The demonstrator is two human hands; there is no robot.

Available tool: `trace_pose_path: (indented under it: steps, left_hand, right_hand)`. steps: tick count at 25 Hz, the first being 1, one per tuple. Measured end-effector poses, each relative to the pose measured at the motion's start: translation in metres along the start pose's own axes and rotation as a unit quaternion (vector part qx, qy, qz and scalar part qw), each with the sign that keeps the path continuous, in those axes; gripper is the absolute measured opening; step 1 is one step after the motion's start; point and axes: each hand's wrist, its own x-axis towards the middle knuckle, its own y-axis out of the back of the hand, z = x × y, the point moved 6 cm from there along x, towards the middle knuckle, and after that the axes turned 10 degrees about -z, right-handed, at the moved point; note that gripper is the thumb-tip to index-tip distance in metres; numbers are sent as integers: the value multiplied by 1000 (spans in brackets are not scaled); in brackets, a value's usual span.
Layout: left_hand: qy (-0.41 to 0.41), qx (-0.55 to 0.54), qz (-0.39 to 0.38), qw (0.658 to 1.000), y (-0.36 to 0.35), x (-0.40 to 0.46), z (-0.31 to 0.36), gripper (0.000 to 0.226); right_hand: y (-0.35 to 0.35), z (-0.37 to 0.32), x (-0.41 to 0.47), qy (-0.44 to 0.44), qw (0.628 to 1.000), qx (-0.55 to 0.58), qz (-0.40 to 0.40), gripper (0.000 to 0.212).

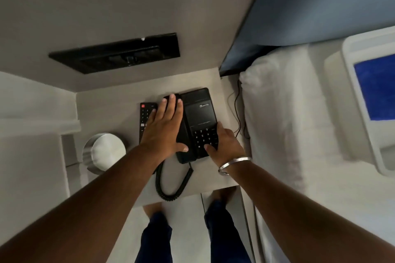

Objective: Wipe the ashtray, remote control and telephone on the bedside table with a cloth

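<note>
A black telephone sits on the pale bedside table, its coiled cord looping toward the front edge. My left hand lies flat with fingers spread on the handset along the phone's left side. My right hand grips the phone's near right corner, thumb on the keypad. A black remote control lies just left of the phone, partly under my left hand. A round metal ashtray stands at the table's near left. No cloth is visible.
A black switch panel is set in the wall behind the table. A bed with white linen and a dark headboard borders the table on the right. A thin cable runs down beside the mattress. My legs stand at the table's front.
</note>
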Motion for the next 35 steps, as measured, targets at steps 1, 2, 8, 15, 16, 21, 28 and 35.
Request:
trace_pose_path:
  steps: [1, 2, 8, 15, 16, 21, 28, 35]
  left_hand:
    - [-10, -3, 2, 1000, 1, 2, 1, 141]
    - [-20, -3, 3, 1000, 2, 5, 4, 141]
    - [-38, -1, -5, 999, 6, 10, 14, 142]
    - [-64, -65, 34, 995, 26, 6, -25, 116]
    - [-50, -65, 63, 995, 31, 5, -46, 104]
    - [-35, 62, -29, 997, 5, 5, -118, 75]
    - [-3, 46, -2, 999, -1, 1, -123, 79]
    - [13, 27, 17, 999, -6, 2, -119, 80]
  right_hand:
    - [-6, 2, -3, -3, 1000, -5, 10, 75]
    - [-10, 4, -6, -11, 1000, -4, 24, 76]
    - [-8, 11, -6, -37, 998, 10, 56, 74]
    - [-18, -50, -42, 147, 960, -87, 222, 59]
    - [-35, -70, -46, 217, 949, -114, 199, 56]
    - [-147, -112, -24, 245, 905, -343, -59, 69]
    - [-146, -102, 0, 276, 820, -498, -63, 59]
    - [-140, -96, 2, 276, 811, -511, -73, 64]
